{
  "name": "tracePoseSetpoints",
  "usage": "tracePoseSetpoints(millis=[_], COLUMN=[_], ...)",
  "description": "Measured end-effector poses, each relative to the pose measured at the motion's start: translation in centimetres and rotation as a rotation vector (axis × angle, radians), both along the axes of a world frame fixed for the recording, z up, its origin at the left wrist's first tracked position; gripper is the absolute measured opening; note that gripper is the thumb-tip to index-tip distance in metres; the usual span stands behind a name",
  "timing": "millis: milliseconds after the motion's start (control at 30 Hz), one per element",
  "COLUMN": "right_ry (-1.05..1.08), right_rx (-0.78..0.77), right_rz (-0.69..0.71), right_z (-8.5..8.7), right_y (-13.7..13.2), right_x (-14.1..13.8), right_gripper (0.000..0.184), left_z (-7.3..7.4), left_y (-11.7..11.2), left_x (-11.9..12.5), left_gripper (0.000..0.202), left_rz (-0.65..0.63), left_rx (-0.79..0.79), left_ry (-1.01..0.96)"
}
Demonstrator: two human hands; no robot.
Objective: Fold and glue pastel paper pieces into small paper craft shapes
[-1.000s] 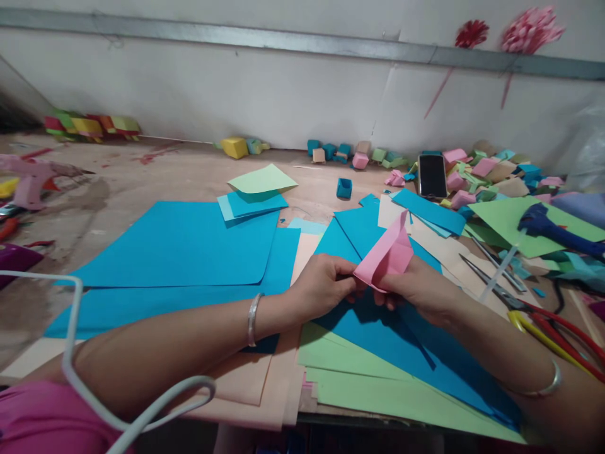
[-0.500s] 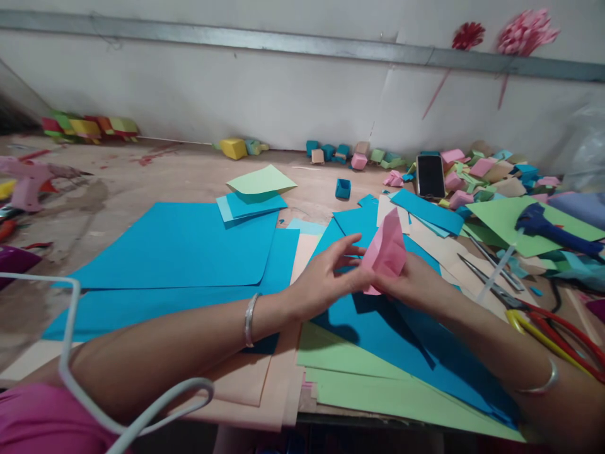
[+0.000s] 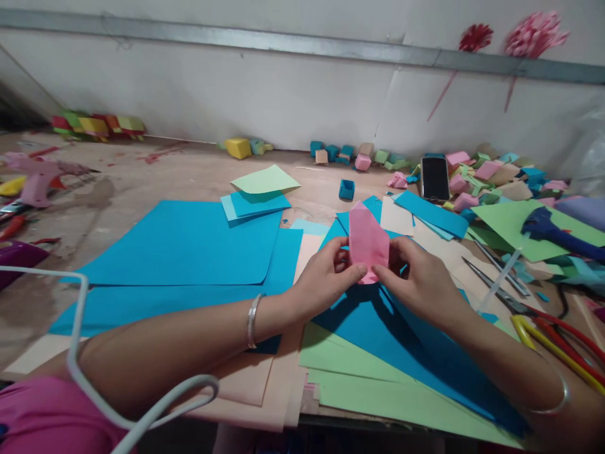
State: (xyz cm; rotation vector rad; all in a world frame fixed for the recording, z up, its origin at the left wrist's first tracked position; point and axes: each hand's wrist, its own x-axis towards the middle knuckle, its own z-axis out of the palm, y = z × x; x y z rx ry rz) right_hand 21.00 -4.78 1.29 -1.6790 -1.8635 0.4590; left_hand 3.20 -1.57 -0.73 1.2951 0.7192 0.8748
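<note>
A folded piece of pink paper (image 3: 367,238) stands upright between both of my hands, above a blue sheet (image 3: 378,328). My left hand (image 3: 326,277) pinches its lower left edge with thumb and fingers. My right hand (image 3: 423,284) pinches its lower right edge the same way. Both wrists wear a silver bangle. Large blue sheets (image 3: 184,243) lie to the left of my hands, and green sheets (image 3: 378,384) lie under my forearms near the table's front edge.
A phone (image 3: 434,178) lies at the back right among many small folded paper boxes (image 3: 477,173). Scissors (image 3: 508,287) and red and yellow handles (image 3: 558,337) lie at the right. A small blue box (image 3: 346,188) sits mid-table. A pink glue gun (image 3: 35,180) lies far left. A white cable (image 3: 85,353) crosses the lower left.
The pink paper has been turned from a tilted wedge in my right hand to upright and centred. My left hand opened briefly, then pinched it again.
</note>
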Motion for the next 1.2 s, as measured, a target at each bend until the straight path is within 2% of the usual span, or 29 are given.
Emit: tracePoseSetpoints(millis=[100, 233, 500, 767, 900, 1067, 1200], right_ry=[-0.035, -0.027, 0.016, 0.055, 0.089, 0.086, 0.094], right_rx=[0.133, 0.211, 0.206, 0.232, 0.289, 0.325, 0.300], right_rz=[0.018, 0.048, 0.110, 0.118, 0.144, 0.075, 0.097], right_z=[-0.12, -0.51, -0.60, -0.92, -0.98, -0.94, -0.77], right_y=[0.10, 0.33, 0.05, 0.24, 0.11, -0.09, -0.06], right_x=[0.00, 0.25, -0.15, -0.06, -0.11, -0.19, -0.28], right_gripper=[0.008, 0.005, 0.014, 0.015, 0.018, 0.017, 0.012], left_z=[-0.01, 0.08, 0.25, 0.05, 0.21, 0.79, 0.90], left_y=[-0.01, 0.04, -0.01, -0.01, -0.20, -0.61, -0.83], left_x=[0.01, -0.10, -0.54, -0.57, -0.63, -0.78, -0.91], left_gripper=[0.048, 0.047, 0.049, 0.044, 0.039, 0.033, 0.045], left_rz=[-0.014, -0.016, -0.101, -0.107, -0.109, -0.107, -0.112], left_rx=[0.000, 0.068, 0.177, 0.216, 0.309, 0.438, 0.507], left_ry=[0.006, 0.048, 0.121, 0.180, 0.241, 0.296, 0.378])
